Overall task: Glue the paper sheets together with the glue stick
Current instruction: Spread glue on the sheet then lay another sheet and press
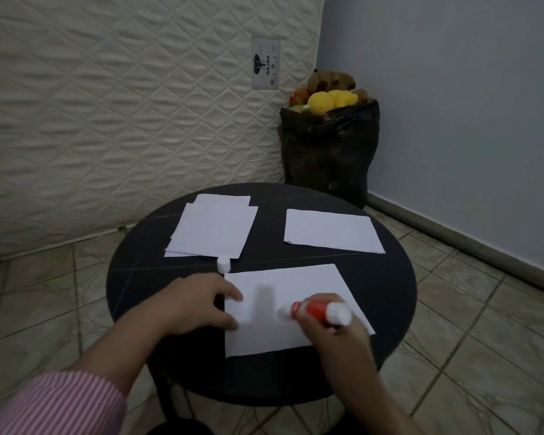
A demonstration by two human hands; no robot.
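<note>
Right hand (333, 332) is clamped round the red glue stick (319, 312), its tip pressed onto the near paper sheet (283, 337) on the round black tabletop (390, 277), while the left hand (198, 304), fingers spread flat, pins that sheet's left edge, the white cap (223, 265) standing just beyond.

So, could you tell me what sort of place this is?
Probably a spare or storage room at home: a quilted mattress leans against the wall, a black bag of plush toys fills the corner, and the floor is tiled.
</note>
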